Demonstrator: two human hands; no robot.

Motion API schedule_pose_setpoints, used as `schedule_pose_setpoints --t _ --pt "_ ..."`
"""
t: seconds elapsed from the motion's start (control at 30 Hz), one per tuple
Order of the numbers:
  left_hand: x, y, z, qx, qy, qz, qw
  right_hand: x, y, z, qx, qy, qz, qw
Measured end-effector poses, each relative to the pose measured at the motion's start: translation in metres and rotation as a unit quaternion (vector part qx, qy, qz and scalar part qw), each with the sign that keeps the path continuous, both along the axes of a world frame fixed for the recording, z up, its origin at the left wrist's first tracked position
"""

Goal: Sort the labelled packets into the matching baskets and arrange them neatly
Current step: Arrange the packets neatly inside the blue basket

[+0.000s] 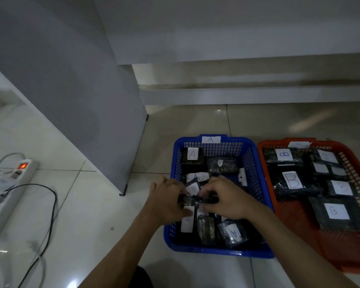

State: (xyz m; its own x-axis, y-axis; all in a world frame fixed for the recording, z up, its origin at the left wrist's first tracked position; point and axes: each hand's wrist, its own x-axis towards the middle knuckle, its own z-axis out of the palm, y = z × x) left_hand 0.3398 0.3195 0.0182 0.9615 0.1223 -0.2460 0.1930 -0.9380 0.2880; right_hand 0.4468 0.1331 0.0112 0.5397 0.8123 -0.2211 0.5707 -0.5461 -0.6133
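Note:
A blue basket [258, 183] tagged A stands on the floor tiles and holds several dark packets with white A labels [192, 154]. Over its middle, my left hand [166, 200] and my right hand [227, 198] both grip one dark packet [193, 200] between them, fingers curled round its ends. To the right stands an orange basket [353, 163] tagged B. It holds several dark packets with white B labels [292, 180] laid flat.
A grey cabinet side [104, 121] rises left of the blue basket. A white power strip [10, 183] with a lit red switch and a black cable [50, 215] lie on the floor at the far left. Steps run along the back.

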Motion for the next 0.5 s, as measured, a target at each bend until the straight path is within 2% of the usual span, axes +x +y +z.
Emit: schedule_pose_setpoints --t 0.13,0.33,0.43,0.5 --pt "-0.002 0.003 0.000 -0.166 -0.031 0.009 0.986 -0.013 -0.003 -0.007 0.048 0.030 -0.024 0.998" --pt "-0.010 0.006 0.003 -0.254 -0.076 0.037 0.963 -0.015 0.003 -0.009 0.124 0.128 -0.074 0.981" --pt "-0.016 0.007 0.000 -0.262 -0.078 0.063 0.960 -0.010 -0.007 0.002 0.181 0.220 -0.124 0.951" --pt "-0.016 0.004 0.004 -0.284 -0.096 0.065 0.952 -0.005 -0.016 0.010 0.255 0.302 -0.206 0.895"
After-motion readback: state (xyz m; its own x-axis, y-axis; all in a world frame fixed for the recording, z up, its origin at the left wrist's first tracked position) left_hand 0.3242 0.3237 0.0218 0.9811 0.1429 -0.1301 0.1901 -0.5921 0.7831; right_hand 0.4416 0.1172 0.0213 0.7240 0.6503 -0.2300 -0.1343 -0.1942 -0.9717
